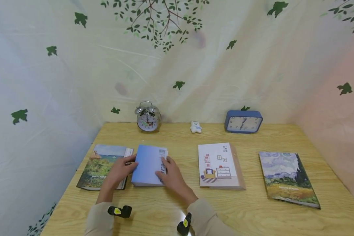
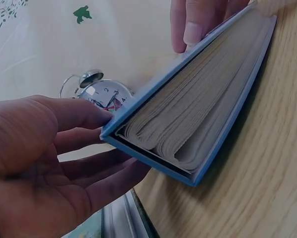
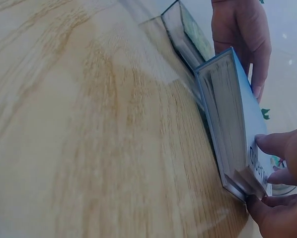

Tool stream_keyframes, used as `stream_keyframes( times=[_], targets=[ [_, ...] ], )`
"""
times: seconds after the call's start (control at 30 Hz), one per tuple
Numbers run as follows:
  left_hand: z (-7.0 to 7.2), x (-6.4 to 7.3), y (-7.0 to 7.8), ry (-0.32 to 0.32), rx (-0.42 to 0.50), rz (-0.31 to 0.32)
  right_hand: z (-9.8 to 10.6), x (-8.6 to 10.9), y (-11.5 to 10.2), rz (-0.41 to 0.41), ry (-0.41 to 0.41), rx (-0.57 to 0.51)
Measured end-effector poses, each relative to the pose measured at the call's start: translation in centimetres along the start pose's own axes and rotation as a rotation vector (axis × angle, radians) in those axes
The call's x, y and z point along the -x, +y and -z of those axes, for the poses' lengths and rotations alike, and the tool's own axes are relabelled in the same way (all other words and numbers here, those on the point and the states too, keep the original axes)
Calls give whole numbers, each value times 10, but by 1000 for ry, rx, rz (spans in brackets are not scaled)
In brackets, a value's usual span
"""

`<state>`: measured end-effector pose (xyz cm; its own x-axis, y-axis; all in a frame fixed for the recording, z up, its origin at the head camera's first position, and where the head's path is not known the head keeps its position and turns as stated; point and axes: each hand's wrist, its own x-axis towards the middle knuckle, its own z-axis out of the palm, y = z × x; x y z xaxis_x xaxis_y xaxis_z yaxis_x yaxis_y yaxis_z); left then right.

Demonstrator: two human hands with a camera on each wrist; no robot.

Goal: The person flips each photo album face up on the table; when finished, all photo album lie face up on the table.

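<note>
A blue photo album (image 1: pixel 147 167) with dark lettering and a barcode lies cover up between the two hands, its thick pages showing at the lower edge. My left hand (image 1: pixel 120 170) holds its spine side, the thumb at the cover's edge and the fingers against the spine in the left wrist view. The right hand (image 1: pixel 174 175) grips the opposite side, thumb on the cover and fingertips at the open page edge (image 3: pixel 243 181). Just left of it, partly behind the left hand, sits a photo album with a garden picture (image 1: pixel 106 164).
Right of the hands lie a white album with a furniture drawing (image 1: pixel 213 167) and a landscape photo album (image 1: pixel 287 177). Along the back stand a silver twin-bell alarm clock (image 1: pixel 148 119), a small white bear figure (image 1: pixel 196 127) and a blue rectangular clock (image 1: pixel 243 122). Patterned cloth (image 1: pixel 171 68) hangs behind the wooden table (image 1: pixel 153 209).
</note>
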<state>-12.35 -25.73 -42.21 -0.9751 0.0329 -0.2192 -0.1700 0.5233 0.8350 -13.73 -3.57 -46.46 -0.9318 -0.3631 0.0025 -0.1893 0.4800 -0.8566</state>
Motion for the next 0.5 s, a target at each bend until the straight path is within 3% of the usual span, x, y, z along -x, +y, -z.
stream_keyframes(
  times=[0.27, 0.5],
  targets=[
    [-1, -3, -9, 32, -93, -3, -3, 1, -1, 14, -8, 44],
    [-3, -4, -9, 35, -68, 10, -4, 2, -2, -11, -18, 50]
  ],
)
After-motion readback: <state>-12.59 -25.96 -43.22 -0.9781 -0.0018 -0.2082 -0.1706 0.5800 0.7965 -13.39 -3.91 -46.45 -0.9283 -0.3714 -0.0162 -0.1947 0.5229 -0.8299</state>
